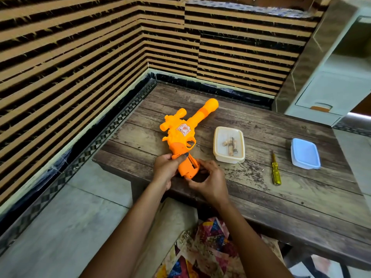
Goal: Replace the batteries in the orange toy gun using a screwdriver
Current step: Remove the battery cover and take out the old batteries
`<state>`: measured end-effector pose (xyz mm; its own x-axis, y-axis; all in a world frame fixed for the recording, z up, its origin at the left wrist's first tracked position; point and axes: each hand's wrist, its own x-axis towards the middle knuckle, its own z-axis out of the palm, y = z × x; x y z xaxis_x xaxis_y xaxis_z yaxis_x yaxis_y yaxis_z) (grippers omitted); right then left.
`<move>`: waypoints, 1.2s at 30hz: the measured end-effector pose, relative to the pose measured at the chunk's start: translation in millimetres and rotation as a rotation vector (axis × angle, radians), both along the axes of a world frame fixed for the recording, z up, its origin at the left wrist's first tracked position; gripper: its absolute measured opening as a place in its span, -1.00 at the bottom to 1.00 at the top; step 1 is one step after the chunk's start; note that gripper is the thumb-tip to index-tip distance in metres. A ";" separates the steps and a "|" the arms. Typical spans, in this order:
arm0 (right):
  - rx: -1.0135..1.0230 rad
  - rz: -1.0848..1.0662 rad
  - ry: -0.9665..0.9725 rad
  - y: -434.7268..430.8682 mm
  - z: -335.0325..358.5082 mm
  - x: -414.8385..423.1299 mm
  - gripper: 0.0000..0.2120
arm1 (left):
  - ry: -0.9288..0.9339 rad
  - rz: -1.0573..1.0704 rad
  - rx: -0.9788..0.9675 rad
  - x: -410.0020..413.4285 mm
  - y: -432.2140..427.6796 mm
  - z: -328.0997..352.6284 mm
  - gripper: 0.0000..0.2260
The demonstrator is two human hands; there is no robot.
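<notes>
Fingers of the left hand (164, 170) curl round the grip of the orange toy gun (180, 135), thumb laid across its upper part. Fingers of the right hand (209, 182) curl at the butt end of the same grip, fingertips touching the plastic. Toy gun — lies on the wooden table (261, 197) near its front-left corner, barrel pointing away and to the right, scope on the left side, grip toward the person. Grip shows an open slot on its right face; contents cannot be made out. Clear plastic box (228, 159) — lidless, just right of the gun, holds several batteries (230, 146). Yellow-handled screwdriver (275, 169) lies further right, untouched. Pale blue lid (305, 153) sits beyond it, near the table's right edge.
</notes>
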<state>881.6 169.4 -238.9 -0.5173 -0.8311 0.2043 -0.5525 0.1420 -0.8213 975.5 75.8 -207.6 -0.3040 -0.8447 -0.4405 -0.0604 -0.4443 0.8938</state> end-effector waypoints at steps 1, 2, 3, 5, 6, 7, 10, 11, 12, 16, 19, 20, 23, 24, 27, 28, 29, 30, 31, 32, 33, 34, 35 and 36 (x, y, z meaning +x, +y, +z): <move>0.000 -0.004 0.000 -0.1 -0.2 0.2 -0.38 | -0.031 0.006 -0.039 -0.6 0.7 -1.3 -0.93; 0.001 -0.005 -0.002 0.1 -0.6 0.3 -0.38 | -0.053 0.010 -0.068 -0.9 2.0 -2.2 -0.89; 0.001 -0.006 -0.005 0.1 -0.7 0.6 -0.38 | -0.058 0.017 -0.079 -0.6 3.1 -1.9 -0.87; 0.001 -0.007 -0.011 0.2 -0.8 0.5 -0.38 | -0.059 0.019 -0.062 0.3 2.3 -1.5 -0.86; 0.003 -0.007 -0.019 0.0 -0.7 0.3 -0.38 | -0.064 0.014 -0.047 1.2 1.2 -0.9 -0.86; 0.003 -0.008 -0.029 0.0 -0.4 0.1 -0.38 | -0.061 0.005 -0.029 1.6 0.2 0.6 -0.88; -0.005 -0.005 -0.068 0.1 0.5 -0.1 -0.38 | 0.003 -0.024 0.036 3.8 -1.8 4.1 -0.84; -0.011 -0.004 -0.085 0.3 0.6 0.1 -0.38 | 0.029 -0.043 0.053 5.2 -2.3 6.5 -0.82; -0.014 -0.006 -0.101 0.5 0.7 0.3 -0.39 | 0.038 -0.070 0.065 6.4 -2.8 9.6 -0.81; -0.003 -0.017 -0.160 0.4 1.9 0.6 -0.40 | 0.030 -0.143 0.110 20.1 -13.4 18.4 -0.67; 0.018 -0.008 -0.173 1.1 4.0 0.7 -0.38 | 0.031 -0.174 0.111 38.6 -28.5 25.4 -0.68; 0.021 -0.005 -0.178 0.9 4.0 1.0 -0.37 | 0.008 -0.177 0.064 43.8 -33.4 26.8 -0.68; 0.028 0.001 -0.180 1.1 4.4 0.6 -0.36 | -0.433 -0.176 -0.502 54.6 -50.5 21.1 -0.64; 0.030 0.000 -0.183 1.2 4.3 0.5 -0.37 | -0.640 -0.214 -0.741 57.0 -54.3 16.3 -0.61; 0.026 -0.004 -0.195 1.1 4.4 0.3 -0.39 | -1.108 -0.441 -1.102 61.7 -62.0 -2.7 -0.44; 0.024 -0.003 -0.194 0.9 4.3 0.1 -0.39 | -1.192 -0.503 -1.123 61.9 -62.8 -8.8 -0.40; 0.022 -0.003 -0.191 1.3 4.0 -0.1 -0.40 | -1.239 -0.541 -1.121 61.9 -63.0 -14.4 -0.40; 0.024 -0.003 -0.189 1.2 3.8 -0.3 -0.39 | -1.248 -0.559 -1.113 61.7 -62.5 -18.4 -0.42; 0.026 -0.003 -0.185 1.4 3.7 -0.5 -0.39 | -1.227 -0.563 -1.100 61.7 -62.6 -21.9 -0.46; 0.031 -0.003 -0.181 1.6 3.3 -0.7 -0.39 | -1.199 -0.558 -1.090 61.8 -62.8 -24.1 -0.51; 0.033 -0.002 -0.178 1.5 3.4 -0.8 -0.39 | -1.178 -0.553 -1.090 62.2 -63.6 -26.4 -0.53; 0.033 -0.002 -0.179 1.6 3.3 -0.9 -0.38 | -1.160 -0.547 -1.097 62.6 -64.0 -27.9 -0.54; 0.031 -0.001 -0.182 1.5 3.5 -1.0 -0.38 | -1.146 -0.538 -1.110 62.6 -65.0 -29.3 -0.54; 0.031 0.000 -0.186 1.3 3.2 -0.9 -0.38 | -1.130 -0.521 -1.130 61.9 -64.9 -29.7 -0.54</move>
